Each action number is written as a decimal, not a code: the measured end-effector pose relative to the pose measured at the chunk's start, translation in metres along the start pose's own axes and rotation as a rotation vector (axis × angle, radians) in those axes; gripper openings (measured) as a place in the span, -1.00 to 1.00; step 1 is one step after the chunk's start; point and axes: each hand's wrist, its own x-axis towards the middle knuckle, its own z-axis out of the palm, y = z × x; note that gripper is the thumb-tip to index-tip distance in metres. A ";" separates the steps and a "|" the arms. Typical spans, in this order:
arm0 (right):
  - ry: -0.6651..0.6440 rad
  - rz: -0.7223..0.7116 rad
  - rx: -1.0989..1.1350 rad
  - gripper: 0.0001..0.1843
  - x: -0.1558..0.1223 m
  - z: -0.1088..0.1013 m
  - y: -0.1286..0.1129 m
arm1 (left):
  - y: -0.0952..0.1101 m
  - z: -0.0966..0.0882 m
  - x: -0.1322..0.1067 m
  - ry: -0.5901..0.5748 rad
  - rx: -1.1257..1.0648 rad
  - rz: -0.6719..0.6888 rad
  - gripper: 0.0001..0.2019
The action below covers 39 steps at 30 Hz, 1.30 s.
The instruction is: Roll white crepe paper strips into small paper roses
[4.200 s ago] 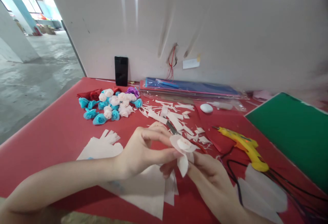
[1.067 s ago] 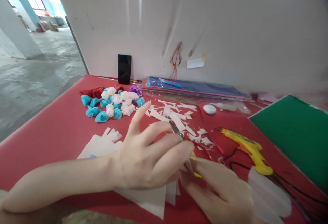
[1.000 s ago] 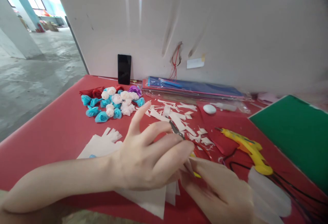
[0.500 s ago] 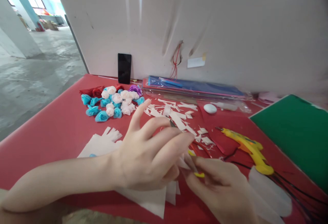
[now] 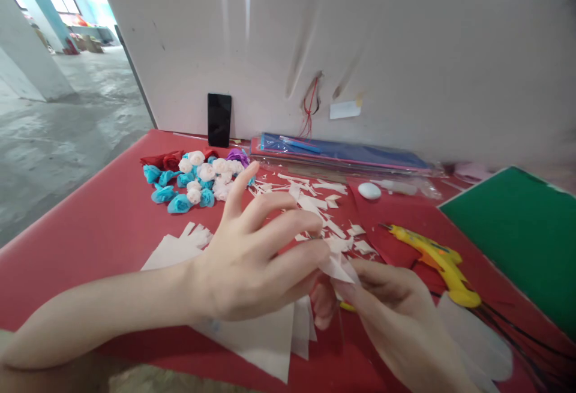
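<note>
A small translucent white piece of paper (image 5: pixel 339 270) is pinched between my two hands above the red table. My left hand (image 5: pixel 265 255) holds its left edge between thumb and forefinger, with the little finger raised. From the lower right, my right hand (image 5: pixel 396 303) grips the other side of it, its fingertips partly hidden. A bit of something yellow (image 5: pixel 347 306) shows between the hands; the rest is covered and I cannot tell what it is. Beneath my left forearm lie white paper sheets (image 5: pixel 270 339), one edge cut into strips.
Paper roses (image 5: pixel 180 203) cluster at the back left, near an upright phone (image 5: pixel 219 120). White scraps (image 5: pixel 315 210) litter the middle. On the right are a yellow glue gun (image 5: pixel 432 255) with cables, translucent petal-shaped pieces (image 5: pixel 481 339) and a green board (image 5: pixel 517 231). Wrapped sheets (image 5: pixel 360 154) lie behind.
The white paper piece now shows more clearly between my fingers. My right hand has turned and shifted slightly, my left hand's fingers have moved a little left, and less of the yellow thing shows.
</note>
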 end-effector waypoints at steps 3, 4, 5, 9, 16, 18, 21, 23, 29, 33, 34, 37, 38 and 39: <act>-0.014 0.001 0.015 -0.81 -0.001 0.000 0.002 | -0.002 -0.001 0.001 0.008 0.018 0.018 -0.93; 0.002 -0.004 -0.001 -0.80 -0.001 0.001 0.002 | -0.003 -0.001 0.001 0.007 0.020 0.025 -0.93; 0.025 -0.009 -0.027 -0.78 -0.002 0.002 0.002 | -0.003 -0.002 0.001 0.006 0.024 0.030 -0.93; 0.063 -0.044 -0.147 -0.73 -0.003 0.005 -0.002 | -0.005 -0.004 -0.001 0.020 0.047 0.060 -0.94; 0.089 -0.138 -0.316 -0.71 -0.004 0.007 -0.005 | -0.004 -0.004 0.000 0.014 0.030 0.046 -0.94; 0.092 -0.174 -0.375 -0.71 -0.004 0.007 -0.005 | -0.003 -0.004 0.000 0.001 -0.003 0.025 -0.94; 0.117 -0.247 -0.500 -0.70 -0.005 0.007 -0.005 | -0.002 -0.005 0.000 -0.017 -0.027 0.016 -0.95; 0.154 -0.332 -0.619 -0.70 -0.005 0.006 -0.004 | -0.001 -0.005 0.000 -0.017 -0.030 0.009 -0.96; 0.266 -0.578 -0.929 -0.77 -0.008 0.003 0.001 | 0.000 -0.006 0.001 -0.025 -0.040 0.001 -0.95; 0.238 -0.637 -1.011 -0.81 -0.010 0.004 0.004 | 0.000 -0.009 0.002 -0.010 -0.034 0.038 -0.96; 0.221 -0.647 -1.018 -0.80 -0.011 0.004 0.005 | -0.001 -0.010 0.002 -0.005 -0.030 0.071 -0.97; 0.232 -0.675 -1.043 -0.79 -0.012 0.006 0.005 | -0.001 -0.012 0.001 -0.005 -0.026 0.147 -0.96; 0.222 -0.683 -1.058 -0.77 -0.012 0.006 0.004 | 0.000 -0.012 0.000 -0.005 -0.029 0.152 -0.96; 0.203 -0.692 -1.078 -0.74 -0.012 0.006 0.004 | 0.000 -0.011 0.000 0.000 -0.036 0.144 -0.95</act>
